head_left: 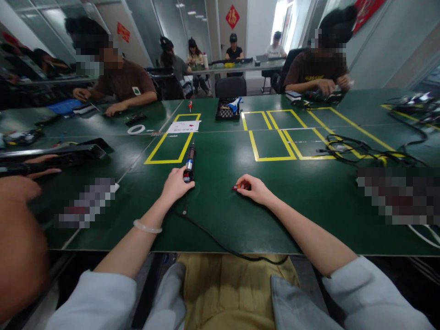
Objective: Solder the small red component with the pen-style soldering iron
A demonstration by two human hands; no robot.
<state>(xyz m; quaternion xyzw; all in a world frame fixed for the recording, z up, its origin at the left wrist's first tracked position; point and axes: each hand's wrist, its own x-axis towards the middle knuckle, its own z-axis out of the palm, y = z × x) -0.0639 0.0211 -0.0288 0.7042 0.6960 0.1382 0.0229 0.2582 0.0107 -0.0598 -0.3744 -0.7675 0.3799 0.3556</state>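
My left hand (178, 183) is closed around the rear end of an electric screwdriver (190, 159), which lies on the green table with its bit pointing away from me. A black cable (220, 244) trails from near the tool's rear over the table's front edge. Right of it, my right hand (253, 187) pinches a small red-and-black piece (236, 187) just at the tabletop. My fingers cover most of that piece, so its kind does not show.
Yellow tape outlines (273, 159) mark the green table (220, 220). A black tray (227, 110), a red-handled screwdriver (190, 106) and a paper sheet (184, 126) stand farther back. Tangled black cables (347, 146) lie right. A co-worker's arm (20, 247) reaches in at left; others sit opposite.
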